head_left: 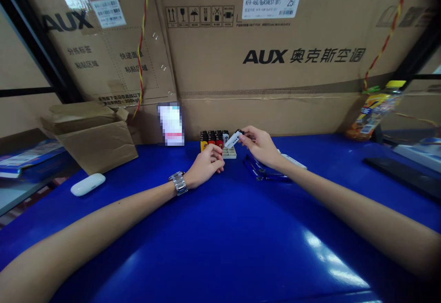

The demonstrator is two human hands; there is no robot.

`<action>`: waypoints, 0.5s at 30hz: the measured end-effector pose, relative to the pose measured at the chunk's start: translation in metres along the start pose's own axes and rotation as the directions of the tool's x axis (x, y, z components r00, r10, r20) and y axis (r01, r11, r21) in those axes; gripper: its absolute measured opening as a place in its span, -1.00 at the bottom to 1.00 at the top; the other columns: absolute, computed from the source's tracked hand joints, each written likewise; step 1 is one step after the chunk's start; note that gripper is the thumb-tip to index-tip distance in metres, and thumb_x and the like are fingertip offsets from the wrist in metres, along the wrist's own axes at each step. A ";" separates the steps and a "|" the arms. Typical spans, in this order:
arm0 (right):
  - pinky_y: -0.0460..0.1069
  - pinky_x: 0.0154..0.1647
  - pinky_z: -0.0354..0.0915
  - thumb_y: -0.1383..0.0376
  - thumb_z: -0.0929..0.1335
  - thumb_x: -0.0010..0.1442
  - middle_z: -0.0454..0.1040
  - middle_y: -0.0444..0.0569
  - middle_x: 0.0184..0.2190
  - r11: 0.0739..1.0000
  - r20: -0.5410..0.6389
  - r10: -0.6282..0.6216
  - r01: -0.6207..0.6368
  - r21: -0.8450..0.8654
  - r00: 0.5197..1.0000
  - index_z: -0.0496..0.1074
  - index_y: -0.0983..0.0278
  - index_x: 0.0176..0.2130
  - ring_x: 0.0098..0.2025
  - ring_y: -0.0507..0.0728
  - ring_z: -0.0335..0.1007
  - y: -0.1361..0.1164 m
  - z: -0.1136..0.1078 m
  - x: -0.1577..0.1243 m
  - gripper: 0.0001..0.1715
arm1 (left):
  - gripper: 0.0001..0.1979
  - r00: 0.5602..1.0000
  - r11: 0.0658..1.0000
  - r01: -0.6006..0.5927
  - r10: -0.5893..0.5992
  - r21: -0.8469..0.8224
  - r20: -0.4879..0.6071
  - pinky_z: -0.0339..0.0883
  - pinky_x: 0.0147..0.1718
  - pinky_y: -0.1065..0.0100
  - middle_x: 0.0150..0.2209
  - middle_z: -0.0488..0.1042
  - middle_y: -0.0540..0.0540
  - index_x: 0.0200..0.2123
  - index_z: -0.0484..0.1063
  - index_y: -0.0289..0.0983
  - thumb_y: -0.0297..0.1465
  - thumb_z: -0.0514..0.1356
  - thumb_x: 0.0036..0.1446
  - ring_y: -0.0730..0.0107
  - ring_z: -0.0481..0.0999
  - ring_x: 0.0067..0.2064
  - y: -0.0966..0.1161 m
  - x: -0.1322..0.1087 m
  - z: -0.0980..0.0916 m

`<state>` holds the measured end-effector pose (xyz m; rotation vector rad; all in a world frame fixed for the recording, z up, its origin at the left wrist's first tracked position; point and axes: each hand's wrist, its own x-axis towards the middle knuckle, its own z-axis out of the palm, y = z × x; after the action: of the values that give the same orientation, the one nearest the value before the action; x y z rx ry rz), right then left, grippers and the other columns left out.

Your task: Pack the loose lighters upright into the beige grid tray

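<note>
one white lighter (233, 140), gripped by right fingers (249, 130) near tray (231, 156) edge; left fingers (215, 149) bent, grip unclear; open table (213, 234) nearer.

The light is bright enough to see by, but a bit dull. White shiny streaks glare on the blue table (220, 248) at the lower right, and a softer shine sits at the lower left. Clear tape (76, 0) at the upper left shines white too. The right corners go dark. Things near the sides look stretched and leaning, like the bottle (374, 112), and a bit blurry. The phone screen (171, 124) glows, hidden by big squares. Tiny words on the white label (271, 4) look fuzzy.
</note>
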<state>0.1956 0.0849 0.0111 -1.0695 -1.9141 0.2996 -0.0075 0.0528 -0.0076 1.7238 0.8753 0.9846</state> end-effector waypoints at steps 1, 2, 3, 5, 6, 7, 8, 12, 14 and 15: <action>0.03 -0.28 0.27 0.20 0.24 0.22 0.53 0.06 -0.33 0.999 -0.003 -0.008 0.008 -0.031 1.000 0.37 0.31 -0.19 -0.31 0.14 0.43 0.002 0.001 0.003 -0.74 | -0.80 1.000 1.000 0.002 -0.002 0.012 0.012 0.31 -0.43 0.38 -0.41 0.33 0.03 -0.27 0.21 -0.30 -0.58 0.11 0.00 0.51 0.42 -0.45 0.000 0.000 0.000; 0.02 -0.28 0.27 0.22 0.24 0.21 0.53 0.06 -0.32 0.998 -0.002 -0.017 0.017 -0.068 1.000 0.37 0.31 -0.20 -0.31 0.14 0.43 0.003 0.004 0.006 -0.76 | -0.83 1.000 1.000 -0.002 0.001 0.025 0.029 0.31 -0.43 0.38 -0.43 0.33 0.03 -0.30 0.22 -0.31 -0.58 0.10 -0.01 0.52 0.41 -0.45 0.001 0.000 0.000; 0.02 -0.28 0.26 0.25 0.24 0.21 0.53 0.06 -0.33 0.994 0.002 -0.027 0.027 -0.109 1.000 0.38 0.32 -0.20 -0.32 0.14 0.43 0.003 0.007 0.009 -0.77 | -0.85 0.999 0.999 -0.008 0.007 0.041 0.044 0.30 -0.43 0.39 -0.44 0.33 0.03 -0.32 0.23 -0.31 -0.58 0.10 -0.01 0.52 0.41 -0.45 0.001 0.000 0.000; 0.00 -0.29 0.24 0.28 0.23 0.21 0.53 0.05 -0.34 0.982 0.022 -0.040 0.043 -0.183 0.999 0.39 0.32 -0.21 -0.33 0.14 0.42 0.003 0.013 0.013 -0.78 | -0.87 0.998 0.997 -0.022 0.018 0.070 0.056 0.30 -0.42 0.38 -0.46 0.33 0.04 -0.34 0.24 -0.31 -0.57 0.10 -0.01 0.52 0.40 -0.46 0.001 -0.001 0.000; -0.01 -0.30 0.22 0.29 0.22 0.21 0.53 0.04 -0.35 0.976 0.036 -0.042 0.049 -0.211 0.998 0.40 0.32 -0.22 -0.34 0.13 0.42 0.003 0.016 0.015 -0.78 | -0.87 0.998 0.996 -0.028 0.023 0.081 0.055 0.30 -0.42 0.38 -0.46 0.34 0.04 -0.34 0.25 -0.31 -0.57 0.09 -0.01 0.52 0.40 -0.46 0.001 -0.001 0.000; -0.02 -0.31 0.21 0.30 0.22 0.21 0.53 0.04 -0.35 0.971 0.050 -0.042 0.053 -0.234 0.998 0.40 0.33 -0.21 -0.34 0.12 0.41 0.003 0.019 0.017 -0.77 | -0.88 0.998 0.996 -0.031 0.026 0.089 0.055 0.30 -0.42 0.38 -0.46 0.34 0.04 -0.34 0.25 -0.31 -0.57 0.09 -0.01 0.52 0.39 -0.46 0.001 -0.001 0.000; -0.02 -0.32 0.20 0.31 0.21 0.22 0.53 0.04 -0.36 0.965 0.064 -0.040 0.055 -0.257 0.997 0.41 0.33 -0.22 -0.35 0.12 0.40 0.003 0.021 0.018 -0.77 | -0.88 0.998 0.995 -0.033 0.027 0.096 0.055 0.30 -0.42 0.38 -0.46 0.34 0.04 -0.34 0.25 -0.31 -0.57 0.09 -0.01 0.52 0.39 -0.46 0.001 -0.001 0.000; -0.03 -0.36 0.17 0.32 0.19 0.23 0.51 0.05 -0.41 0.922 0.151 -0.035 0.090 -0.375 0.988 0.43 0.34 -0.23 -0.40 0.11 0.37 0.006 0.020 0.023 -0.74 | -0.88 0.998 0.993 -0.041 0.034 0.112 0.058 0.30 -0.43 0.37 -0.45 0.33 0.03 -0.35 0.25 -0.31 -0.57 0.09 -0.01 0.51 0.40 -0.47 0.001 0.000 0.000; -0.03 -0.36 0.16 0.33 0.19 0.23 0.51 0.07 -0.39 0.887 0.208 -0.032 0.123 -0.445 0.978 0.43 0.33 -0.22 -0.37 0.13 0.38 0.006 0.017 0.026 -0.73 | -0.89 0.997 0.992 -0.044 0.037 0.116 0.062 0.30 -0.42 0.36 -0.45 0.32 0.03 -0.35 0.24 -0.31 -0.58 0.08 0.00 0.50 0.40 -0.46 0.002 -0.001 0.000; -0.02 -0.36 0.15 0.32 0.18 0.24 0.51 0.08 -0.38 0.867 0.227 -0.023 0.133 -0.481 0.974 0.43 0.32 -0.22 -0.36 0.13 0.39 0.004 0.015 0.027 -0.73 | -0.89 0.997 0.992 -0.043 0.036 0.118 0.064 0.30 -0.42 0.36 -0.45 0.33 0.03 -0.35 0.25 -0.31 -0.58 0.08 0.00 0.50 0.40 -0.46 0.002 -0.001 0.000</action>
<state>0.1797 0.1119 0.0159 -1.3252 -2.2948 -0.1443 -0.0071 0.0513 -0.0057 1.8697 0.8781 0.9157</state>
